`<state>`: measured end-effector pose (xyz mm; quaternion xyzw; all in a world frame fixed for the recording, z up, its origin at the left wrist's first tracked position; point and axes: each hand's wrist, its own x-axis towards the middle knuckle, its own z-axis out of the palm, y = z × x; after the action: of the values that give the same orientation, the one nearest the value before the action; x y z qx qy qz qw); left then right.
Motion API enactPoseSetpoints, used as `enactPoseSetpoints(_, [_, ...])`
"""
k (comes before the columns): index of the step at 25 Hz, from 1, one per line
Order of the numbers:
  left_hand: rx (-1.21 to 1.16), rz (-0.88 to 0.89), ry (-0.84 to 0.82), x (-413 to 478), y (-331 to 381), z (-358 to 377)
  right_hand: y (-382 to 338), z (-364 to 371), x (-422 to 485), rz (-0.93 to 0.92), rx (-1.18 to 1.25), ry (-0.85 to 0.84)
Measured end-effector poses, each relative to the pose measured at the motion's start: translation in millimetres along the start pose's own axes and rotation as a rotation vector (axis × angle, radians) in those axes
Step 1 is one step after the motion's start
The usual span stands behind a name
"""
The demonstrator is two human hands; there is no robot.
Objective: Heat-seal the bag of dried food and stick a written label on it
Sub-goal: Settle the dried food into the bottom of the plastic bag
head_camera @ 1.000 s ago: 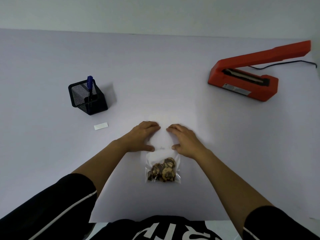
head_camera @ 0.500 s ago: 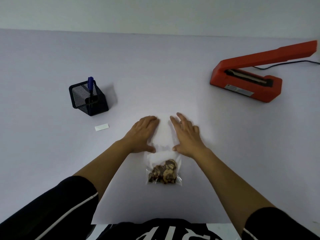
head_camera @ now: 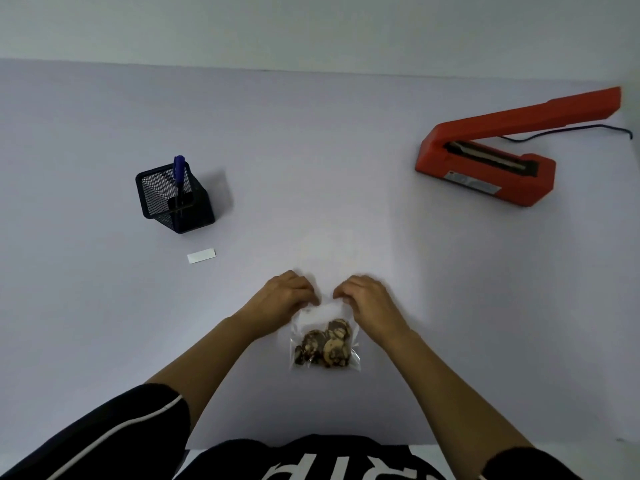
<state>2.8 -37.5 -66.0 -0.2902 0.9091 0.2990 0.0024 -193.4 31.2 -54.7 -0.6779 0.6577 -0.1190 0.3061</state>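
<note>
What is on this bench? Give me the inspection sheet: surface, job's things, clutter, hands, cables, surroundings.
Surface: pale lilac table, no spills seen.
Job's things: clear bag of dried food lies flat in front of the person; red heat sealer at far right, arm raised; white label lies flat at left; blue pen stands in a black mesh pen holder behind the label.
Clutter: nothing seen.
Hands: left hand and right hand both grip the bag's upper part, fingers curled.
Cables: dark cord runs from behind the sealer toward the right edge.
Surroundings: plain wall behind the table.
</note>
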Motion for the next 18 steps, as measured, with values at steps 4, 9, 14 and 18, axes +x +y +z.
enactPoseSetpoints(4, [-0.008, -0.062, -0.026, 7, 0, -4, 2, -7, 7, -0.003, -0.056, -0.041])
enactPoseSetpoints(9, [0.015, -0.156, -0.137, 21, 1, -17, 0, -18, 19, 0.035, -0.154, -0.152])
enactPoseSetpoints(14, [0.043, -0.213, -0.205, 33, 3, -32, -6, -31, 32, 0.081, -0.24, -0.235])
enactPoseSetpoints(18, [0.115, -0.24, -0.225, 43, 1, -36, -7, -38, 44, 0.109, -0.304, -0.265])
